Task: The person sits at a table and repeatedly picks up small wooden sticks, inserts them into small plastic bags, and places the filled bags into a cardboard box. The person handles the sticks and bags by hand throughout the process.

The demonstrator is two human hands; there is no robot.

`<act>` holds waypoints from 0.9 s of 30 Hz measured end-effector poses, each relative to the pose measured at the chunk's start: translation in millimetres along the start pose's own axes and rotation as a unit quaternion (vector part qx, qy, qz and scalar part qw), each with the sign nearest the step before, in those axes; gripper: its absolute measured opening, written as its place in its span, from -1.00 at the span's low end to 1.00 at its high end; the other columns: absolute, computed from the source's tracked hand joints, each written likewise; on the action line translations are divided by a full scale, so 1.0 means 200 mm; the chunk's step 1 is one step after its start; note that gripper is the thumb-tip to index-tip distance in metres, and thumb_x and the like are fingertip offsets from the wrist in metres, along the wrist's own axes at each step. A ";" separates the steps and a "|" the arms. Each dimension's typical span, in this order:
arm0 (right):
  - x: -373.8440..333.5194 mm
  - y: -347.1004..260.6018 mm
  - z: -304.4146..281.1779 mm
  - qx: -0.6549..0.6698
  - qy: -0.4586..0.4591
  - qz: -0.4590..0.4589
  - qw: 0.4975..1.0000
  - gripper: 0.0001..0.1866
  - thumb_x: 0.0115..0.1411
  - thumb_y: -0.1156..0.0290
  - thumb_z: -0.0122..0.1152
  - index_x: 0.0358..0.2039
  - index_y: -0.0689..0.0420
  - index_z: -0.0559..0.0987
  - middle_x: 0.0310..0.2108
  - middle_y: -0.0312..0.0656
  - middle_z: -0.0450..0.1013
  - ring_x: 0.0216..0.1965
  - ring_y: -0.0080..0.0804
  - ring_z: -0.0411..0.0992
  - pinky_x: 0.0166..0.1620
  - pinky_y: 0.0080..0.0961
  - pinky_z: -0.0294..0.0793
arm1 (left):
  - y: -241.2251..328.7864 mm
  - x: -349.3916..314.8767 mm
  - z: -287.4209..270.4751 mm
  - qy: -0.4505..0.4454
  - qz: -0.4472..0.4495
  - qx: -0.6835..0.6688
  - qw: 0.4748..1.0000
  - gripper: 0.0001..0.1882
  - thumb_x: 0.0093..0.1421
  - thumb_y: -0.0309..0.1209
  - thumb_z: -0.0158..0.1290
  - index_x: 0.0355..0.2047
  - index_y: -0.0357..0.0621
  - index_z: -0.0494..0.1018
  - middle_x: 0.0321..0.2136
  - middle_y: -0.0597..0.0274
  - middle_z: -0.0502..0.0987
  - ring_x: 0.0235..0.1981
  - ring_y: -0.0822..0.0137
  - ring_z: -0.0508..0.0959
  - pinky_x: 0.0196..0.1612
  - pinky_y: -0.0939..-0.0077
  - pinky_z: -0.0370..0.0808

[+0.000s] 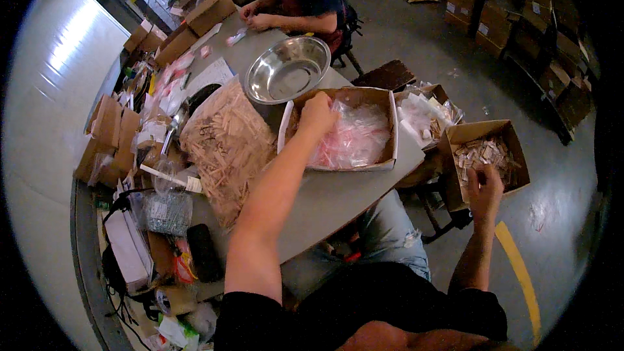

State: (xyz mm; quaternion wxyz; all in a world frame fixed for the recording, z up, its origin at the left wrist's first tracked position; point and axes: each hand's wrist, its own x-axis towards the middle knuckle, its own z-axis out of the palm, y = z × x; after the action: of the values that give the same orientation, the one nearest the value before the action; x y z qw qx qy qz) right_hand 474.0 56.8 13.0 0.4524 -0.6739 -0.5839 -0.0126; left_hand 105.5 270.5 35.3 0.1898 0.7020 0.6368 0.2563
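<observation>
My left hand [318, 116] reaches into a white-rimmed cardboard box [394, 131] on the table. Its fingers are curled against a pile of clear plastic bags [356, 131] with pink-red markings; what they grip is hidden. Off to the right, my right hand [485, 188] is raised at the near side of an open brown cardboard box [520, 140]. Small flat wooden pieces [484, 154] fill that box. The right fingers are bent together, and anything between them is too small to make out.
A large clear bag of wooden clothespin-like pieces [224, 136] lies left of the white-rimmed box. Behind stands a steel basin [289, 68]. Clutter lines the table's left side. Across the table a person [312, 0] handles small items. Stacked cartons [494, 19] stand far right.
</observation>
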 end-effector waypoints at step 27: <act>-0.37 -1.16 0.77 0.171 -0.412 -0.427 0.786 -0.49 0.06 0.27 0.19 0.05 0.13 0.44 0.09 0.03 0.30 0.12 0.06 0.23 0.17 -0.18 0.28 | -0.24 -1.11 -0.64 0.250 0.055 -0.212 0.943 -0.73 0.27 -0.47 -0.02 -0.06 -0.32 0.50 -0.33 0.16 0.58 -0.38 0.40 0.51 -0.30 0.52 0.43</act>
State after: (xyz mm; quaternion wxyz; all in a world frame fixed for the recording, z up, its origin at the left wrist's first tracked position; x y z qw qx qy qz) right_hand 185.7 74.5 20.1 0.2247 -0.2083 -0.9357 0.1747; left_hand -23.3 49.4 82.9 0.1547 0.5928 0.5548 0.5629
